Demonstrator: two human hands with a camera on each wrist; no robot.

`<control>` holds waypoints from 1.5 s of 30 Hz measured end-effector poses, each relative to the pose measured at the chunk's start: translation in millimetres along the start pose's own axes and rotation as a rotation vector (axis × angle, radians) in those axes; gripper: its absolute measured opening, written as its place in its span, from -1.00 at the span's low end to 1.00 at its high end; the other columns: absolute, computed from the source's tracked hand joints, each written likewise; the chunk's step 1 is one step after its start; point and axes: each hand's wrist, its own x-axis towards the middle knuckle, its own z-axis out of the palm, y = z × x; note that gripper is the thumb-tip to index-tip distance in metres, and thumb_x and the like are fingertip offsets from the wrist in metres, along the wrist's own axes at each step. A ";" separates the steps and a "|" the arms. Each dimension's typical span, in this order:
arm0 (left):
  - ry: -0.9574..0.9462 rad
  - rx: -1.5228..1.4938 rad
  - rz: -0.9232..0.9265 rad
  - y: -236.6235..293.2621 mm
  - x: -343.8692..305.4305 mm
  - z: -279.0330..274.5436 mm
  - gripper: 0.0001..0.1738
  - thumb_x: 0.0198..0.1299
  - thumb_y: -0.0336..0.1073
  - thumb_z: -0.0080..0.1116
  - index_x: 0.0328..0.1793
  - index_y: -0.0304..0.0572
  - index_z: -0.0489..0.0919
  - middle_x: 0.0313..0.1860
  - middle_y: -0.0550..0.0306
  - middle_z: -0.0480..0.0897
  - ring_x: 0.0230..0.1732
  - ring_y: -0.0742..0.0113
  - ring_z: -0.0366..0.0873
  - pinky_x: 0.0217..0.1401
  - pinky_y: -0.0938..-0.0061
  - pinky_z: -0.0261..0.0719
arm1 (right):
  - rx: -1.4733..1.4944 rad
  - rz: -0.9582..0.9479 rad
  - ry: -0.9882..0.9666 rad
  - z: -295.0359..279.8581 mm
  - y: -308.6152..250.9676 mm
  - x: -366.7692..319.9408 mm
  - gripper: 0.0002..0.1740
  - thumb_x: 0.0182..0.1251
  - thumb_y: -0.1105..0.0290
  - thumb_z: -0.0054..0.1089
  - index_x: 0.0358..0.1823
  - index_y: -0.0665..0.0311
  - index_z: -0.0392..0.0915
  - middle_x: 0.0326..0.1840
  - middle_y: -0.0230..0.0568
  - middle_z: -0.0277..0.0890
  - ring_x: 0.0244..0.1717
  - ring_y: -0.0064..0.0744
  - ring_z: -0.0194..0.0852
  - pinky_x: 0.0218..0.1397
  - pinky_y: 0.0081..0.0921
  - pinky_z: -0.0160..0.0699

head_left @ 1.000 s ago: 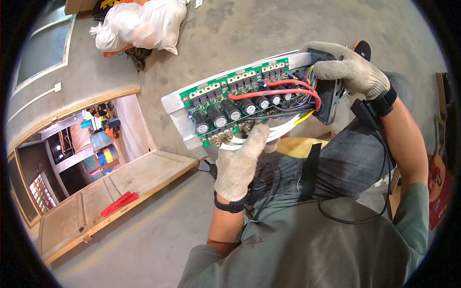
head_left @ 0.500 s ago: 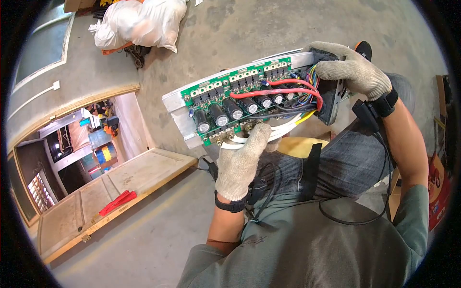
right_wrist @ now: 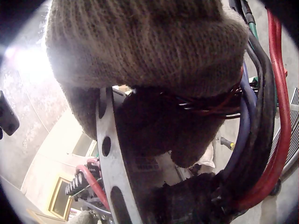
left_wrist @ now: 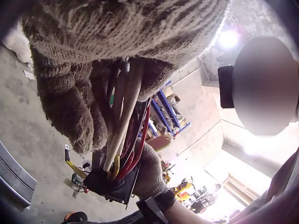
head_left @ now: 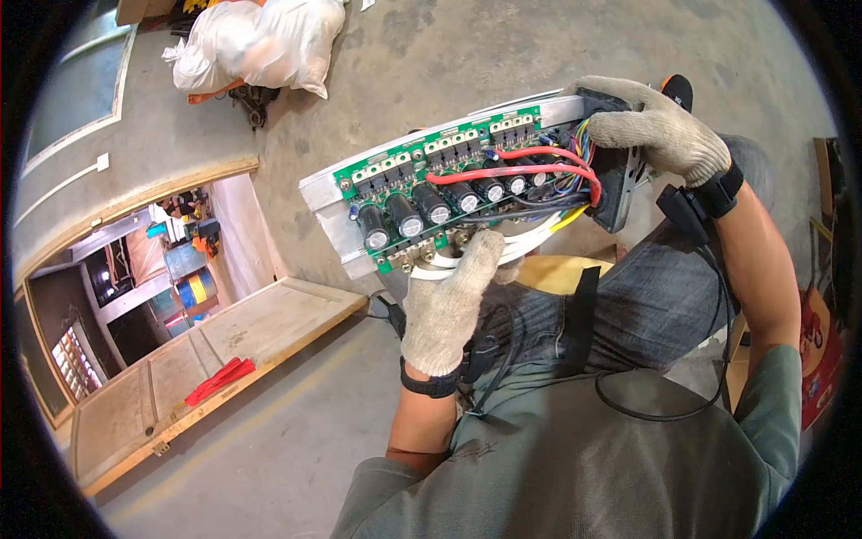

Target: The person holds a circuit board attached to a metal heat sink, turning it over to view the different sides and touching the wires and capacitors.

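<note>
A long electronics unit lies across my two gloved hands in the head view. Its green circuit board bears a row of black capacitors and sits on a silver metal heat sink. My left hand grips the near edge at its left part, thumb over the thick white cables. The left wrist view shows these cables running past the curled fingers. My right hand grips the black end plate, beside red wires. A holed metal strip shows under this hand in the right wrist view.
The unit is above the person's jeans-clad lap, with a yellow surface below. A wooden door at left carries a red object. White sacks lie on the floor at upper left. A black cable hangs from the right wrist.
</note>
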 end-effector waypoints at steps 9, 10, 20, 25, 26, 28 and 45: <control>0.012 -0.044 0.034 2.5 -0.2 5.3 -0.68 0.27 -0.38 0.20 0.09 -0.41 0.52 -0.16 -0.09 0.70 -0.27 0.15 0.72 -0.30 0.36 0.75 | 0.009 0.052 -0.018 -4.0 -1.0 2.6 -0.24 0.25 0.36 0.32 0.41 0.51 0.22 0.20 -0.07 0.49 0.11 -0.40 0.50 0.24 -0.44 0.49; 0.010 -0.045 0.039 3.5 0.0 6.2 -0.68 0.27 -0.38 0.20 0.09 -0.40 0.53 -0.16 -0.09 0.70 -0.27 0.16 0.72 -0.30 0.36 0.75 | 0.059 0.053 -0.028 -2.4 -1.5 2.4 -0.25 0.25 0.37 0.33 0.41 0.52 0.23 0.19 -0.07 0.50 0.11 -0.41 0.50 0.24 -0.45 0.48; 0.000 -0.013 -0.028 7.1 -1.7 5.4 -0.72 0.28 -0.35 0.22 0.06 -0.34 0.58 -0.16 0.03 0.70 -0.26 0.36 0.66 -0.25 0.51 0.63 | 0.010 0.029 -0.006 -1.6 -0.8 2.0 -0.25 0.24 0.34 0.35 0.39 0.51 0.25 0.11 -0.11 0.56 0.05 -0.44 0.54 0.18 -0.48 0.52; 0.013 -0.032 -0.016 7.7 -2.4 5.9 -0.68 0.27 -0.35 0.23 0.10 -0.35 0.56 -0.12 0.02 0.70 -0.25 0.33 0.67 -0.24 0.50 0.64 | -0.146 -0.044 -0.008 -6.0 8.7 5.4 -0.16 0.21 -0.03 0.33 0.36 0.44 0.35 0.04 -0.15 0.61 -0.02 -0.48 0.55 0.01 -0.52 0.54; 0.010 -0.034 -0.018 7.9 -2.3 6.5 -0.68 0.27 -0.35 0.23 0.10 -0.35 0.56 -0.12 0.02 0.70 -0.25 0.33 0.67 -0.24 0.50 0.64 | -0.147 -0.041 -0.005 -6.0 9.2 4.6 -0.16 0.21 -0.03 0.33 0.36 0.44 0.35 0.04 -0.15 0.61 -0.02 -0.48 0.55 0.01 -0.52 0.54; 0.022 -0.058 -0.011 9.0 -2.5 8.4 -0.66 0.27 -0.36 0.22 0.13 -0.36 0.54 -0.09 0.01 0.69 -0.24 0.31 0.67 -0.24 0.50 0.64 | -0.115 -0.079 -0.017 -4.7 8.1 4.7 -0.15 0.19 -0.04 0.34 0.36 0.42 0.35 0.05 -0.14 0.61 -0.02 -0.49 0.55 0.02 -0.52 0.54; 0.054 0.003 0.036 2.1 0.8 7.3 -0.65 0.28 -0.36 0.16 0.12 -0.44 0.49 -0.16 -0.17 0.68 -0.31 0.06 0.72 -0.37 0.29 0.78 | -0.034 -0.020 0.004 -1.8 -0.1 1.8 -0.23 0.24 0.24 0.36 0.38 0.50 0.27 0.04 -0.06 0.61 0.00 -0.39 0.61 0.14 -0.48 0.58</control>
